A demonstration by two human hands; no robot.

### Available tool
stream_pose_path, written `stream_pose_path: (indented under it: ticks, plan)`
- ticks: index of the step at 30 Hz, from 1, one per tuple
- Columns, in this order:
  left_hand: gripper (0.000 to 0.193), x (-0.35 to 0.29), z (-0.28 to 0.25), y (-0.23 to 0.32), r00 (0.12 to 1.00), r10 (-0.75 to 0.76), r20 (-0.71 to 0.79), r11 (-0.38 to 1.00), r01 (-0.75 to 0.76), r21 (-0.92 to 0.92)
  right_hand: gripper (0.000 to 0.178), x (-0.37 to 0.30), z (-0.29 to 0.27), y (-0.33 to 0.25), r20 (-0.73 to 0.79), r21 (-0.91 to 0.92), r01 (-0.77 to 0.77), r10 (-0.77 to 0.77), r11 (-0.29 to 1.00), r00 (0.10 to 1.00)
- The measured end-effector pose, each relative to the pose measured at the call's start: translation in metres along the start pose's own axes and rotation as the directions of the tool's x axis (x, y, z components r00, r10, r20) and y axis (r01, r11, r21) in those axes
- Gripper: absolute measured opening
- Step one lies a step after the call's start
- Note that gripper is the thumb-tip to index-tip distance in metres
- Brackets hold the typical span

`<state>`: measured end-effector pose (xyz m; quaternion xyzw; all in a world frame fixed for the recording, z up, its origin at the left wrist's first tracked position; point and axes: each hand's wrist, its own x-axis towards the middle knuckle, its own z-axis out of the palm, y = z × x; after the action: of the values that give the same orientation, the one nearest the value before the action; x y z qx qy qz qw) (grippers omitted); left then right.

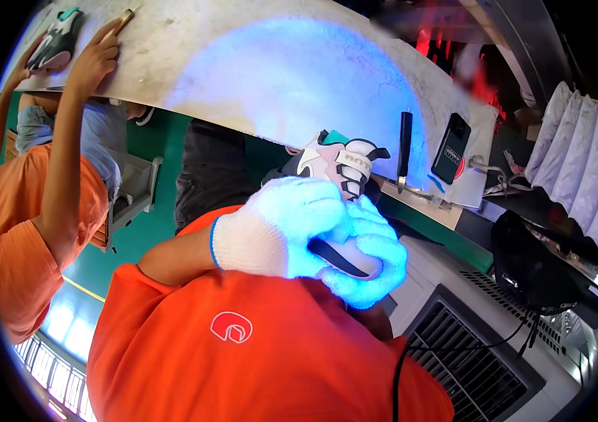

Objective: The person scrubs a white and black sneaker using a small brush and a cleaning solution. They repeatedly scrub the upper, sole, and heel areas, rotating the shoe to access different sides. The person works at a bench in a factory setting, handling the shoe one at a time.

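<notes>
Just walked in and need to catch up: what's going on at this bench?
A person in an orange shirt holds a sneaker in both white-gloved hands, left hand and right hand, under blue light at the table edge. A co-worker's hand rests on the table beside another sneaker.

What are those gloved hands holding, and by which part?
A sneaker. Both hands, left and right, wrap around its sole end; the laced upper sticks out beyond them.
</notes>
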<state>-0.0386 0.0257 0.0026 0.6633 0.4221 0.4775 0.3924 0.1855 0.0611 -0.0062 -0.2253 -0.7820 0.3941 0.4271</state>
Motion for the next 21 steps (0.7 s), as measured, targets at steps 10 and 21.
stream_pose_path:
  ticks: [10, 21]
  plan:
    - [0.049, -0.001, 0.008, -0.011, 0.998, 0.007, 0.067, 1.0, -0.007, -0.006, 0.052, 0.011, -0.013, -0.02, 0.151, -0.084, -0.056, 0.068, 0.995, 0.986]
    - [0.075, -0.04, 0.012, -0.049, 0.947, -0.055, -0.316, 0.995, 0.079, 0.064, 0.073, 0.027, -0.005, -0.034, 0.123, -0.118, -0.255, 0.269, 0.96, 0.955]
